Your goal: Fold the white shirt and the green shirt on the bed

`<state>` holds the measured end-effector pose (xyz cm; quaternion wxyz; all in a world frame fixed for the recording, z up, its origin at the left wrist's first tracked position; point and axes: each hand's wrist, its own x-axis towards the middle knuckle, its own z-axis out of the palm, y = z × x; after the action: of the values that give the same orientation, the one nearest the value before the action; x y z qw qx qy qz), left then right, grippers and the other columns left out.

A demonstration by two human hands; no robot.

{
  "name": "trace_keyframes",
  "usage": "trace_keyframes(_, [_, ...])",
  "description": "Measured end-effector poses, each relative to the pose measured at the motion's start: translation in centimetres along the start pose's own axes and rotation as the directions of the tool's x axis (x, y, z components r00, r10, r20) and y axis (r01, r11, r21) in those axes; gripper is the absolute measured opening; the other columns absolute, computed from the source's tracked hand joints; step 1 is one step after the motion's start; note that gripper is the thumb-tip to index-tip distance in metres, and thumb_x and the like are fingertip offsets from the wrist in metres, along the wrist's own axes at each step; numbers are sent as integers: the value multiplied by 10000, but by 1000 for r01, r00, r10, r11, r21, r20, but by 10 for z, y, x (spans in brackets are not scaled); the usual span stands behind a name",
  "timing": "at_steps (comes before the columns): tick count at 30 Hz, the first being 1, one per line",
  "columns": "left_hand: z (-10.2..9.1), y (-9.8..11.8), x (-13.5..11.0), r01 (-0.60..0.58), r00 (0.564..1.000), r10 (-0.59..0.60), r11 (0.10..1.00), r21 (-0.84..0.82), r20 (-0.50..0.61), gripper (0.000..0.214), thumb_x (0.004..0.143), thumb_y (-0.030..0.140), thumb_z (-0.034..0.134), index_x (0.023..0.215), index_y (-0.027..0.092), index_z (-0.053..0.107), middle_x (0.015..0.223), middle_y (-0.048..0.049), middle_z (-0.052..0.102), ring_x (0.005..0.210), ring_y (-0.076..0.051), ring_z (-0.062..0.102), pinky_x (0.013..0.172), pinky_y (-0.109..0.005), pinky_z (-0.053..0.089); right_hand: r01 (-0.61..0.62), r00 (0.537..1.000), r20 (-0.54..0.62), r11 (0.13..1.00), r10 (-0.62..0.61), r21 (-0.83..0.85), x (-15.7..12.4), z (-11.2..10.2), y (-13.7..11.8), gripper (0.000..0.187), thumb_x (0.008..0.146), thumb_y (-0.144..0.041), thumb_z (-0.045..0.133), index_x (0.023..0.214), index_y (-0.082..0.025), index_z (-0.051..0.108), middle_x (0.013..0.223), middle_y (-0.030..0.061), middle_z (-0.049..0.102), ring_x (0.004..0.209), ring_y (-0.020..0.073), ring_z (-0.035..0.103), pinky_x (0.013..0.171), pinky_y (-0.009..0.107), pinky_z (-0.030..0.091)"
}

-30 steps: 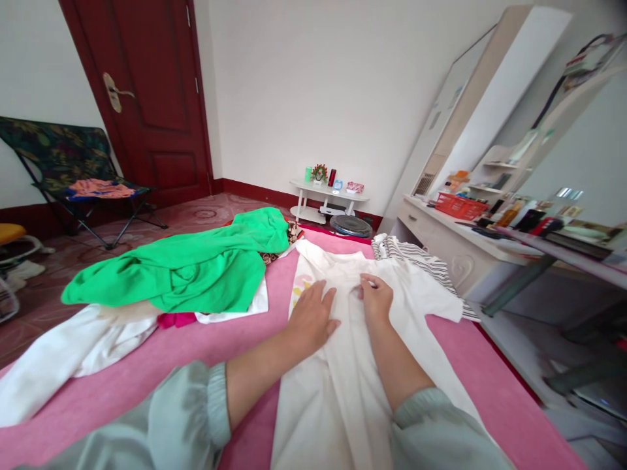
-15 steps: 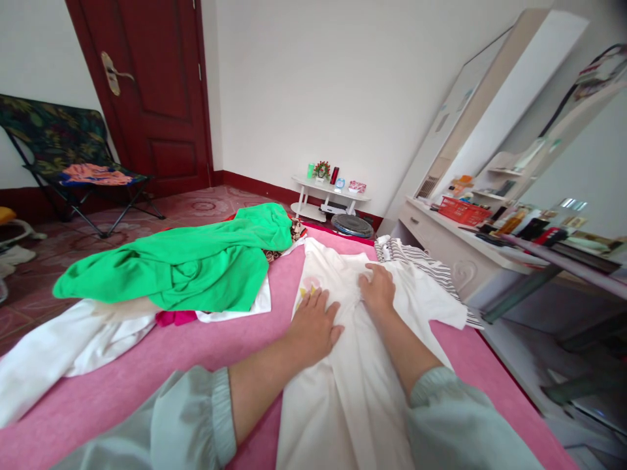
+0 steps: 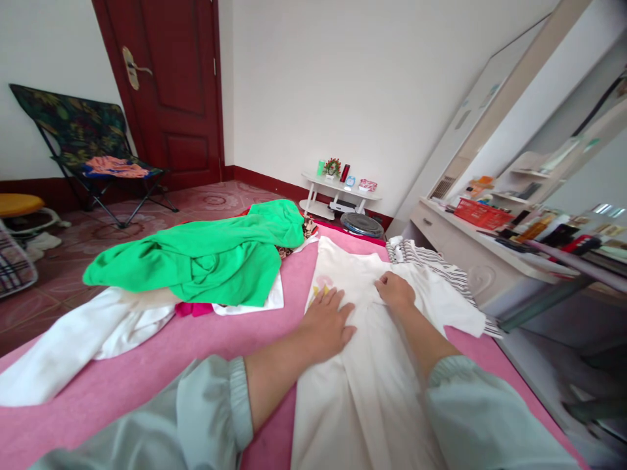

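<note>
Touching white garment (image 3: 365, 372), left hand (image 3: 327, 326) flat, red basket (image 3: 482, 214), contents unclear

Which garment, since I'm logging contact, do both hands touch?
The printed white garment, under left hand and right hand; the green garment and striped garment are untouched.

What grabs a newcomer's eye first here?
The bright green garment heaped over other clothes at left stands out first. Next is the white shirt in the middle, the left hand flat on it, the right hand curled over it. Then the dark red door, upper left.
</note>
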<state>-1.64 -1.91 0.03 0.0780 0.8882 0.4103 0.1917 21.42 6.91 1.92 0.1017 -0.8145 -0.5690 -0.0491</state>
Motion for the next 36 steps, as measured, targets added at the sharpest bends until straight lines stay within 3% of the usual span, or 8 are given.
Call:
trace_keyframes(3, [-2,-2,1,-3,999,4,1000,-16,33,503,907,441,389,1344,196,433,1472,-125,325,1366,-292,252,1118,-463,185,149,978,-141,987,-156,-55,-20,-13,-2,295,753,-242,541,1024,-176,637,1022,118,632,947,253,585,797,356,415])
trace_keyframes(7, [-3,-3,1,-11,999,12,1000,-26,46,496,915,442,375,1347,204,430,1473,-121,323,1361,-293,261,1112,-475,186,492,845,-290,865,-449,94,-75,-44,-7,328,755,-161,530,1073,-177,604,1146,102,580,1090,251,517,960,380,361])
trace_keyframes(12, [0,-2,-1,-29,999,29,1000,-2,24,495,921,435,360,1347,192,426,1473,-124,322,1356,-292,270,1115,-469,165,722,689,-197,636,-697,274,-167,-79,-13,237,789,-131,495,961,-216,635,1091,64,600,1027,215,545,929,365,392])
trace_keyframes(19, [-7,4,-30,-2,998,8,994,-106,58,596,902,442,405,1389,105,337,1489,-179,270,1379,-274,224,1116,-429,185,529,795,104,768,-597,360,-238,-92,7,142,808,-172,486,864,-208,612,846,16,620,737,151,575,660,254,423])
trace_keyframes(23, [-34,2,-79,-44,997,61,932,-359,36,426,854,326,509,1230,127,531,1434,-147,373,1294,-229,378,1053,-340,309,431,822,155,776,-548,461,-254,-94,24,116,784,-166,513,824,-211,612,764,-2,615,667,141,557,638,247,420])
trace_keyframes(26, [-69,8,-124,18,996,26,870,-493,82,258,874,323,476,909,131,645,1046,-81,627,955,-167,578,844,-268,435,458,744,148,659,-651,596,-271,-105,32,247,743,-81,507,912,-225,616,853,5,615,700,128,568,682,240,439])
trace_keyframes(31, [-118,35,-182,101,928,92,870,-482,362,356,764,510,601,796,156,606,722,14,589,657,-117,518,591,-204,372,607,569,132,523,-812,598,-302,-121,33,454,754,-30,491,1086,-313,620,1250,26,495,888,127,569,797,245,439])
trace_keyframes(36, [-123,63,-195,9,933,91,961,-277,347,173,710,349,638,756,193,580,739,19,600,651,-124,514,595,-215,322,615,572,139,534,-809,579,-308,-120,30,296,804,-106,520,937,-313,685,1217,4,526,820,122,564,764,246,443])
